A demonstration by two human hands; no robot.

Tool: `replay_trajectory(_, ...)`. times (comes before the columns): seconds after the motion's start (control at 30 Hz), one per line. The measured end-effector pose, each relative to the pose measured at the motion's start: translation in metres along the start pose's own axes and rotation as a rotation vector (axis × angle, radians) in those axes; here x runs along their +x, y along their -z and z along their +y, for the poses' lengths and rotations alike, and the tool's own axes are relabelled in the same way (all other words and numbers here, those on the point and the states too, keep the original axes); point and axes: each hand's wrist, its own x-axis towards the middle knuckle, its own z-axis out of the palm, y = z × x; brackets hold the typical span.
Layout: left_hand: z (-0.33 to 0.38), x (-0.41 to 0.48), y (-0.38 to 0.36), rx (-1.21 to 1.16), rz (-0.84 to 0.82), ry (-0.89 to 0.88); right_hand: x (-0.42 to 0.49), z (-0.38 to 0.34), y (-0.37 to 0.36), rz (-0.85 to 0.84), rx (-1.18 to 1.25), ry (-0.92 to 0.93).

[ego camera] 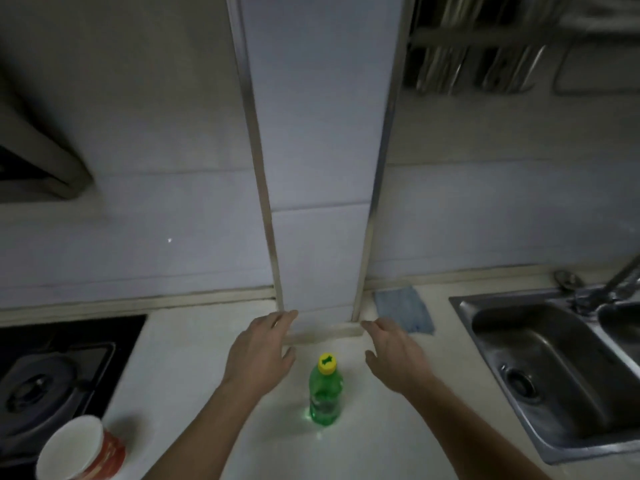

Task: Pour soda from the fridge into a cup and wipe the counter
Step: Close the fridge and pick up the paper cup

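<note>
A green soda bottle [325, 393] with a yellow cap stands upright on the white counter [194, 375], cap on. My left hand [261, 351] hovers just left of and beyond the bottle, fingers spread, holding nothing. To the bottle's right, my right hand [394, 355] is likewise open and empty. Neither hand touches the bottle. A red paper cup [81, 448] with a white inside sits at the counter's near left corner, by the stove. A blue cloth [403, 308] lies flat against the back wall, right of the tiled pillar.
A black gas stove [52, 379] fills the left side. A steel sink [554, 362] with a faucet [609, 282] lies on the right. A tiled pillar [322, 168] juts out at the counter's back. A range hood [31, 150] hangs upper left; a utensil rack [478, 60] upper right.
</note>
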Motion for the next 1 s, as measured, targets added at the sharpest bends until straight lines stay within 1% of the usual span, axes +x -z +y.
replay_trajectory(0.07, 0.007, 0.015, 0.02, 0.038, 0.09, -0.047, 0.008, -0.001, 0.03, 0.056, -0.051, 0.042)
replay_trajectory(0.13, 0.015, 0.028, 0.041, 0.064, 0.154, -0.083, 0.015, -0.006, 0.061, 0.151, -0.096, 0.081)
replay_trajectory(0.2, 0.022, 0.039, 0.061, 0.101, 0.213, -0.118, 0.025, -0.009, 0.084, 0.245, -0.095, 0.114)
replay_trajectory(0.23, 0.024, 0.042, 0.071, 0.121, 0.241, -0.13, 0.029, -0.012, 0.094, 0.261, -0.089, 0.127)
replay_trajectory(0.33, 0.028, 0.047, 0.092, 0.168, 0.286, -0.127, 0.033, -0.029, 0.12, 0.303, -0.123, 0.171)
replay_trajectory(0.43, 0.028, 0.046, 0.104, 0.186, 0.289, -0.128, 0.031, -0.047, 0.133, 0.366, -0.142, 0.188)
replay_trajectory(0.67, 0.016, 0.039, 0.111, 0.214, 0.293, -0.123, 0.025, -0.069, 0.13, 0.358, -0.158, 0.196)
replay_trajectory(0.77, 0.011, 0.027, 0.107, 0.235, 0.251, -0.108, 0.021, -0.076, 0.125, 0.336, -0.169, 0.228)
replay_trajectory(0.9, 0.01, 0.0, 0.111, 0.257, 0.261, -0.028, 0.012, -0.09, 0.12, 0.314, -0.145, 0.297)
replay_trajectory(1.0, 0.008, -0.028, 0.12, 0.279, 0.282, 0.065, 0.011, -0.103, 0.119, 0.305, -0.097, 0.379)
